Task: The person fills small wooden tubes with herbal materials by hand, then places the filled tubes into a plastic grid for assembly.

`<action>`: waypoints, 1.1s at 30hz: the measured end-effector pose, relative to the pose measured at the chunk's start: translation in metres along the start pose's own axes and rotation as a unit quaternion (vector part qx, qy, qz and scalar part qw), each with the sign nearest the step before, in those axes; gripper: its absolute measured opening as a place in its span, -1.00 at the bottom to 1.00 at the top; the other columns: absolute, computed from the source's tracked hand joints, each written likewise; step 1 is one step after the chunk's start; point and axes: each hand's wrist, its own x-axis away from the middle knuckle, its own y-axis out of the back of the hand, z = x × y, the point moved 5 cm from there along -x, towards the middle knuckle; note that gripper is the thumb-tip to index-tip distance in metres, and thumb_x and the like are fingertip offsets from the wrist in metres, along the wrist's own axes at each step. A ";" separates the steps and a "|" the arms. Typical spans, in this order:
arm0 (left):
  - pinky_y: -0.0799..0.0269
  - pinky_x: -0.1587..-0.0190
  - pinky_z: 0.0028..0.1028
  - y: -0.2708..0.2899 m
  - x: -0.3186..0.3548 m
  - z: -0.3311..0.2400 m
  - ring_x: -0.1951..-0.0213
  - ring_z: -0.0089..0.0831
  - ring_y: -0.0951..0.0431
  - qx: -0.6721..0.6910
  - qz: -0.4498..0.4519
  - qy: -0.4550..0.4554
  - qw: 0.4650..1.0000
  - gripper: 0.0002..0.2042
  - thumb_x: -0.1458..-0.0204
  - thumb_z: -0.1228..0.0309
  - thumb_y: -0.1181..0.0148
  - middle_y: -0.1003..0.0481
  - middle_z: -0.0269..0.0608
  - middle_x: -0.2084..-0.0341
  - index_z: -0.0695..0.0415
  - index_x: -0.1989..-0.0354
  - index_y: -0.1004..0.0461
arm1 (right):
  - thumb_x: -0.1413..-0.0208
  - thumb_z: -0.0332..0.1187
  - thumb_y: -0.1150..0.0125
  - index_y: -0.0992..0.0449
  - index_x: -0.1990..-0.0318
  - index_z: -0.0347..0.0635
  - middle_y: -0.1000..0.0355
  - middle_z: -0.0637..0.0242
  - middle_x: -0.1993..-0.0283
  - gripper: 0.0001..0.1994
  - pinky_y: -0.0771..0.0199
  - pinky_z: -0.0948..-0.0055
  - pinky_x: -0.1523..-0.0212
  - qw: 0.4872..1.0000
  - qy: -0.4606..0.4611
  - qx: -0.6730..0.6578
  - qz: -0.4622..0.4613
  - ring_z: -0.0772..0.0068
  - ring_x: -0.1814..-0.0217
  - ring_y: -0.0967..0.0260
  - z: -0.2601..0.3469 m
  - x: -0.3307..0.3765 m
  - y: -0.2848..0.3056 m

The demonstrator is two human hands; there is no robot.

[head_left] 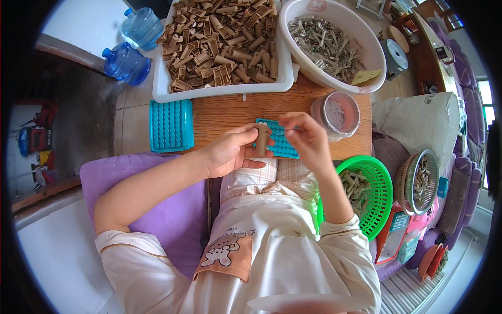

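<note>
My left hand is closed around a brown cylindrical plastic piece, held upright above my lap at the table's near edge. To its right, my right hand is raised with the thumb and fingertips pinched together. Whatever may be between those fingertips is too fine to make out. Beneath and between both hands, a teal tray with round hollows lies on the wooden table, partly covered by my fingers. Many similar brown pieces fill a white tub at the far side.
Stacked teal trays sit at the table's left. A round tub of grey-brown scraps stands far right, with a small pinkish bucket nearer. Right of my lap is a green basket. Two blue water bottles stand far left.
</note>
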 end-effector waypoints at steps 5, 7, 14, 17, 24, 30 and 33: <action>-0.34 0.17 -0.33 -0.003 0.001 -0.002 0.14 -0.38 -0.39 0.003 -0.001 -0.004 1.000 -0.73 -0.12 0.26 0.30 -0.33 -0.29 0.18 0.05 0.05 -0.17 | 0.00 -0.57 0.04 -0.26 0.41 -0.29 -0.24 0.16 0.10 -0.97 -0.27 0.55 0.15 0.997 0.034 -0.028 -0.056 0.44 0.12 -0.29 -0.007 0.004 -0.020; -0.34 0.17 -0.33 -0.003 0.003 -0.001 0.14 -0.37 -0.39 0.005 0.002 -0.002 1.000 -0.73 -0.12 0.26 0.30 -0.33 -0.29 0.18 0.05 0.04 -0.15 | 0.00 -0.59 0.06 -0.26 0.41 -0.30 -0.28 0.16 0.14 -0.98 -0.27 0.55 0.14 0.997 0.038 -0.032 -0.064 0.46 0.13 -0.29 -0.003 0.005 -0.021; -0.35 0.19 -0.35 0.000 0.002 -0.001 0.15 -0.37 -0.40 0.001 -0.011 -0.004 1.000 -0.72 -0.12 0.26 0.30 -0.33 -0.30 0.18 0.06 0.04 -0.14 | 0.01 -0.59 0.05 -0.27 0.39 -0.32 -0.34 0.18 0.24 -0.98 -0.27 0.56 0.15 0.998 0.017 0.000 -0.063 0.46 0.16 -0.30 -0.005 0.006 -0.024; -0.36 0.20 -0.35 0.002 0.001 -0.001 0.16 -0.37 -0.41 0.001 -0.009 -0.006 1.000 -0.72 -0.12 0.26 0.30 -0.34 -0.30 0.18 0.05 0.04 -0.14 | 0.01 -0.59 0.05 -0.28 0.40 -0.33 -0.33 0.18 0.23 -0.98 -0.27 0.56 0.16 0.997 0.028 0.032 -0.065 0.45 0.17 -0.30 -0.002 0.004 -0.024; -0.36 0.21 -0.36 0.000 0.002 -0.003 0.20 -0.37 -0.42 -0.011 -0.013 -0.011 1.000 -0.72 -0.12 0.25 0.30 -0.35 -0.30 0.21 0.04 0.04 -0.14 | 0.08 -0.64 0.02 -0.30 0.42 -0.36 -0.36 0.18 0.27 -0.95 -0.40 0.57 0.30 0.990 0.064 0.069 -0.101 0.53 0.31 -0.34 -0.002 0.003 -0.023; -0.39 0.34 -0.51 0.004 0.000 -0.001 0.26 -0.42 -0.45 -0.010 -0.035 -0.004 0.999 -0.73 -0.12 0.25 0.32 -0.36 -0.33 0.25 0.03 0.06 -0.16 | 0.05 -0.65 0.07 -0.29 0.40 -0.37 -0.32 0.18 0.20 -0.95 -0.36 0.60 0.25 0.994 0.062 0.049 -0.077 0.52 0.22 -0.31 -0.015 0.005 -0.028; -0.35 0.48 -0.65 0.008 0.000 -0.003 0.29 -0.48 -0.45 -0.066 -0.036 -0.011 0.997 -0.74 -0.12 0.25 0.33 -0.37 -0.34 0.25 0.03 0.07 -0.17 | 0.05 -0.64 0.05 -0.30 0.41 -0.37 -0.33 0.19 0.22 -0.96 -0.40 0.59 0.30 0.991 0.064 0.073 -0.088 0.53 0.29 -0.33 -0.010 0.003 -0.031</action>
